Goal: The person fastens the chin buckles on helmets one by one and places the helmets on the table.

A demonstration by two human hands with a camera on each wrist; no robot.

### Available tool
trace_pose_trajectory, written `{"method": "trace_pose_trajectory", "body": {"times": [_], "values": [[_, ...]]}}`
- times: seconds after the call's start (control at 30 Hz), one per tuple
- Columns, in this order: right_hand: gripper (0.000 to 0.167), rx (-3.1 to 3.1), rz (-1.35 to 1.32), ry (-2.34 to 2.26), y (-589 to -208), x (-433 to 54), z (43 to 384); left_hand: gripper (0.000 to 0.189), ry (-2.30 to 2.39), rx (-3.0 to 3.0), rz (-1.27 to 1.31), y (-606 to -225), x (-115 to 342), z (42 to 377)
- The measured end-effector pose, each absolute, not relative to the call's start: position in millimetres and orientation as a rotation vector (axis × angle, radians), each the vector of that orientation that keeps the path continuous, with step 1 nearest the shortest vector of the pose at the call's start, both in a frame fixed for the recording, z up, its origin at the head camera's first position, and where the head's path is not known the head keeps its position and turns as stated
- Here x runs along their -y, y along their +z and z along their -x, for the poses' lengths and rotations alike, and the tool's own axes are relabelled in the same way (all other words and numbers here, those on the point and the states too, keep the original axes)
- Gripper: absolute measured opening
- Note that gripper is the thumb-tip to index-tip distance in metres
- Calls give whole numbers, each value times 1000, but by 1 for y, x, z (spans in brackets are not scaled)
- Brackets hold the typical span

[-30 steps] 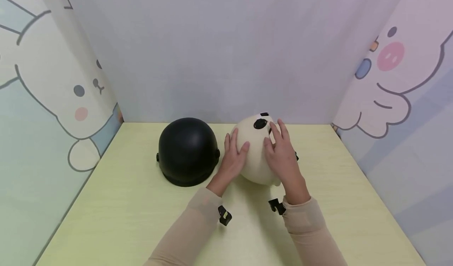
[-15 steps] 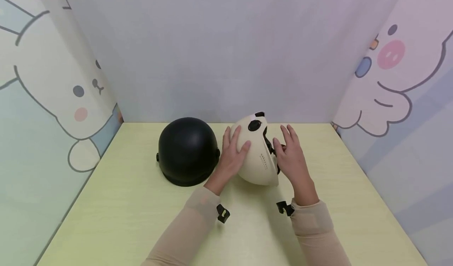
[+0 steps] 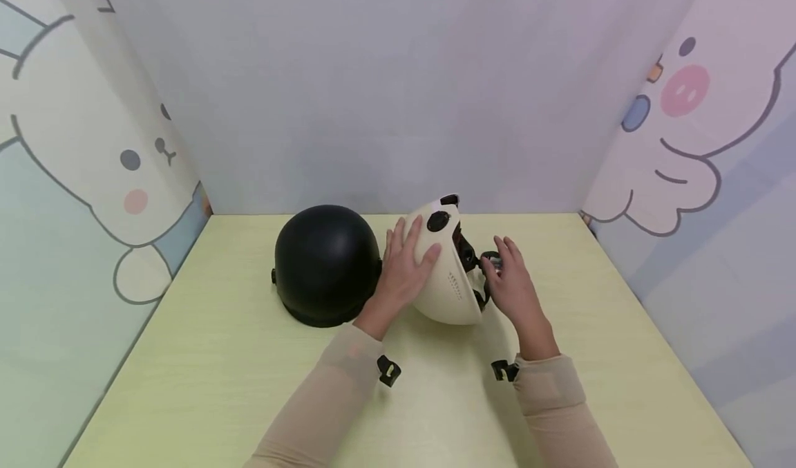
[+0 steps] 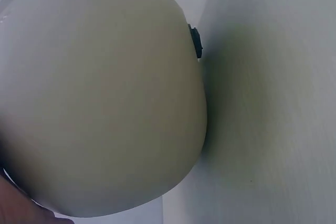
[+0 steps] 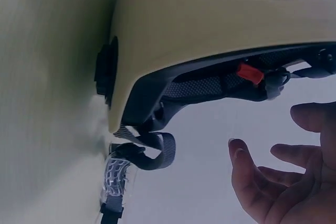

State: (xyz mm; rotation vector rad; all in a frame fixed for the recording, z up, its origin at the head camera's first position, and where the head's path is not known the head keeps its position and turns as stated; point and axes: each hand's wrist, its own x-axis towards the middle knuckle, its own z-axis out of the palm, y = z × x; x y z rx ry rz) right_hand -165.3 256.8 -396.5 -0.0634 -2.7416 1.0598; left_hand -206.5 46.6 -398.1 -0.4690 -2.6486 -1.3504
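Observation:
A cream bike-style helmet [image 3: 449, 285] is tipped onto its side, its opening facing right. Across its crown lies my left hand [image 3: 403, 271], fingers extended and thumb spread against the shell. Near the opening hovers my right hand [image 3: 515, 287], beside the dark straps. The right wrist view shows loosely bent fingers [image 5: 245, 174] apart from the helmet. In that view a red buckle part [image 5: 250, 73] sits under the rim, and a black chin strap [image 5: 152, 156] with a clear-covered pad hangs down. The shell fills most of the left wrist view, with a bit of left hand at the corner.
A glossy black helmet [image 3: 326, 267] stands dome up just left of the cream one, close to my left wrist. The pale yellow-green table [image 3: 205, 378] ends at a grey back wall [image 3: 398, 95]. Cartoon-printed side walls flank it.
The cream helmet has turned so its opening and straps show on the right. My right hand has left the shell and moved right and slightly down. The left hand stays on the crown.

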Motion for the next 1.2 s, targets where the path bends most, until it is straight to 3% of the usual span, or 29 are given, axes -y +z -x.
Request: {"method": "trace_pose_trajectory", "body": {"times": [0.47, 0.87, 1.2], "values": [[62, 2885, 79, 982, -426, -262, 167, 89, -1279, 2635, 553, -386, -41, 204], [64, 2995, 42, 1011, -451, -263, 167, 74, -1318, 2609, 515, -382, -35, 206], [50, 2908, 321, 1171, -453, -267, 162, 67, -1393, 2598, 579, -387, -36, 208]]}}
